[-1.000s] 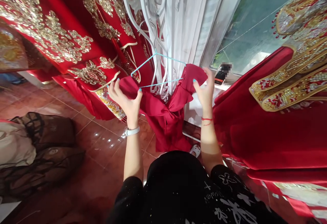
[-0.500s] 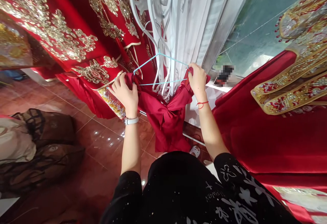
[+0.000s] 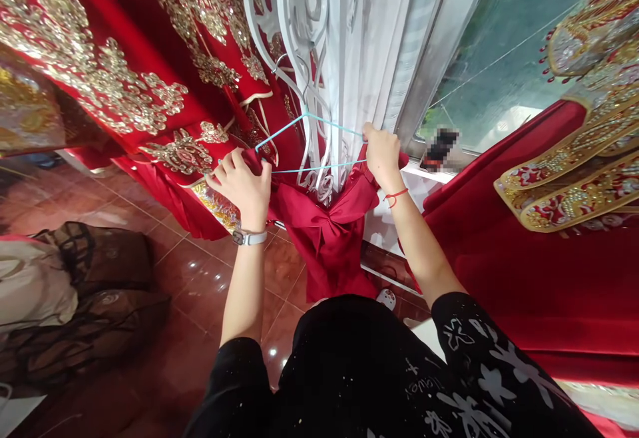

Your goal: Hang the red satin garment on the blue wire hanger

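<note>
A plain dark red garment (image 3: 327, 235) hangs from a thin light-blue wire hanger (image 3: 294, 125), whose hook sits in a white ornate metal grille (image 3: 299, 38). My left hand (image 3: 242, 182) is closed on the garment's left shoulder at the hanger's left end. My right hand (image 3: 382, 152) is closed on the garment's right shoulder at the hanger's right end. Both arms reach up and forward from my black printed top.
Red robes with gold embroidery (image 3: 114, 85) hang at left and another (image 3: 549, 225) at right. White curtain (image 3: 374, 38) and a window (image 3: 499, 45) stand behind. A dark bag (image 3: 94, 291) lies on the red tiled floor at left.
Both hands have turned over and closed down on the garment's shoulders at the hanger ends, moving slightly up. The fabric now sits pulled over the hanger's tips.
</note>
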Motion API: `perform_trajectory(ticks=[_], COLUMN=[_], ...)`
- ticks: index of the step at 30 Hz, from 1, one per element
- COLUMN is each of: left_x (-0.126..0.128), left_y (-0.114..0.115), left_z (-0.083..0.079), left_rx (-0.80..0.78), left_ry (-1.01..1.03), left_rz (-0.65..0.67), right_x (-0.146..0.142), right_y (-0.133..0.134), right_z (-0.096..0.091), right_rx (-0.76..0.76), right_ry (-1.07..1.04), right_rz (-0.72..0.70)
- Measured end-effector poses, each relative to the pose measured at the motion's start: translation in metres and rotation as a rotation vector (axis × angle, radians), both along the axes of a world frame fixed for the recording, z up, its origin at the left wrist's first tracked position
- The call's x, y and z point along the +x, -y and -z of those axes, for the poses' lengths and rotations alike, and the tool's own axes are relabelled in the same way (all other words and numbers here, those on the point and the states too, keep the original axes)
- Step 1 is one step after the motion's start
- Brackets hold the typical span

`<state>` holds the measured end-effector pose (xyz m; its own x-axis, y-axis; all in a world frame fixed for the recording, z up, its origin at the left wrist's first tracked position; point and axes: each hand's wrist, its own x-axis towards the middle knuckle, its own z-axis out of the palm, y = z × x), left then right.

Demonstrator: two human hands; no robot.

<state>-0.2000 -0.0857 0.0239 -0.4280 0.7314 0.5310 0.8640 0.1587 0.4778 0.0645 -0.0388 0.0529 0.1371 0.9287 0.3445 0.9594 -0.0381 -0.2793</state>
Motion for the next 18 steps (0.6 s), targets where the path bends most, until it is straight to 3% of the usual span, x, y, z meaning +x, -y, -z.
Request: perform_trajectory(ticks=[5,8,12,15,18], left_x=[0.000,-0.017,-0.057,-0.075,-0.071], left_y=[-0.011,-0.018,-0.024,-0.022,-0.014], left_z=[-0.008,-0.021,-0.027,-0.011,0.020], left_rx=[-0.110,-0.224,-0.205,0.004,0.232], left_ry=[-0.137,-0.210,0.020,0.383,0.555], left_rz=[-0.010,0.028,0.054,0.037,-0.085], right_x=[0.014,0.038,0.075,0.088,0.089], right_y=[0.000,-0.013,-0.031,-0.031,-0.017], right_z=[-0.020,-0.023,-0.011,0.011,0.043], right_rx=[-0.042,-0.066,-0.054,0.098,0.190], right_ry=[0.004,-0.079,-0.315,-0.501,-0.588], right_rz=[-0.019,-0.035,-0.067,-0.043,0.023])
